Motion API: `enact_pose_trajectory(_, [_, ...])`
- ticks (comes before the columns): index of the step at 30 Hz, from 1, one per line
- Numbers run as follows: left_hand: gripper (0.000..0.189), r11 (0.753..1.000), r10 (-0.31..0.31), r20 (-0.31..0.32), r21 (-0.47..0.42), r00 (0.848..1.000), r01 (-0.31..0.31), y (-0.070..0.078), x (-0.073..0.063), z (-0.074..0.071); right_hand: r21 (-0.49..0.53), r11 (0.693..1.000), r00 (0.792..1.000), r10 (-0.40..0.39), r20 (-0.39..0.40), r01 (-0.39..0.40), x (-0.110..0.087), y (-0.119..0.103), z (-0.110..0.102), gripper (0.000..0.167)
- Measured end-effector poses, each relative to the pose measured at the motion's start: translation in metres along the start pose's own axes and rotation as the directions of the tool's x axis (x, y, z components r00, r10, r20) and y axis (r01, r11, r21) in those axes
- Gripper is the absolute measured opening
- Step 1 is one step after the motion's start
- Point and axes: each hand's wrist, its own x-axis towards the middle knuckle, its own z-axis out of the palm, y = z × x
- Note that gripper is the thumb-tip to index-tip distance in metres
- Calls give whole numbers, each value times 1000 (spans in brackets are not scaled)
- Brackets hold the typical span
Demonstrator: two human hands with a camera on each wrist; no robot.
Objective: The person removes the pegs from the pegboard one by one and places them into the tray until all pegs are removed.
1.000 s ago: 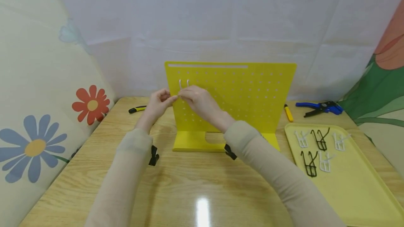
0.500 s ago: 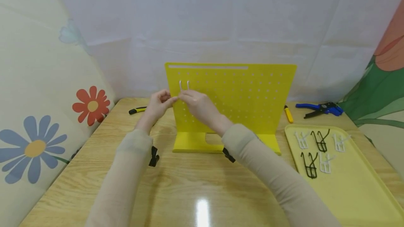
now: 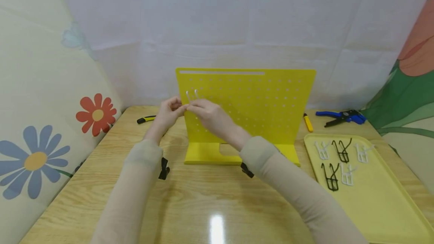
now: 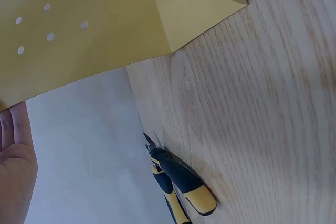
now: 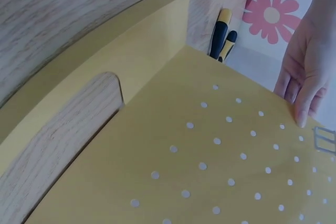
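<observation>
A yellow pegboard (image 3: 251, 104) stands upright on its base. My left hand (image 3: 167, 113) grips its left edge, thumb on the front face and fingers behind, as the right wrist view shows of the same hand (image 5: 311, 69). My right hand (image 3: 215, 116) is at the board's upper left and pinches a white wire hook (image 3: 196, 94). The two prongs of the hook stick up above the fingers, and its lower part is mostly hidden by them in the head view. Part of its white wire frame (image 5: 324, 140) appears at the right edge of the right wrist view, close over the holes.
At the right, a yellow tray (image 3: 383, 202) carries several black and white wire hooks (image 3: 343, 153). Behind it lie blue-handled pliers (image 3: 354, 117) and a yellow-handled tool (image 3: 308, 122). Black-and-yellow pliers (image 4: 181, 179) lie left of the board on the wooden table (image 3: 190, 206).
The white hook's prongs have shifted left and slightly down against the board, with my right fingertips moving left too. My left hand keeps its place on the edge.
</observation>
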Motion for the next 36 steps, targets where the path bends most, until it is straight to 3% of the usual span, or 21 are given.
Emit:
enact_pose_trajectory(7, [12,1000,-6,1,27,1000,6,1,0,1,116,991,994,-54,-95,65,-6,-5,-10,22])
enact_pose_trajectory(15, [28,999,-14,16,38,1000,13,3,0,3,163,978,966,-88,-243,131,-17,-7,-29,19])
enact_pose_trajectory(29, [26,994,-40,-2,98,999,40,3,-3,-1,239,963,910,-12,-415,122,-56,13,-72,19])
enact_pose_trajectory(33, [26,993,-30,0,114,1000,30,2,-2,0,237,964,904,-8,-427,120,-72,19,-88,18])
enact_pose_trajectory(36, [26,992,-36,1,124,999,36,2,-3,0,225,974,917,58,-395,35,-87,21,-104,21])
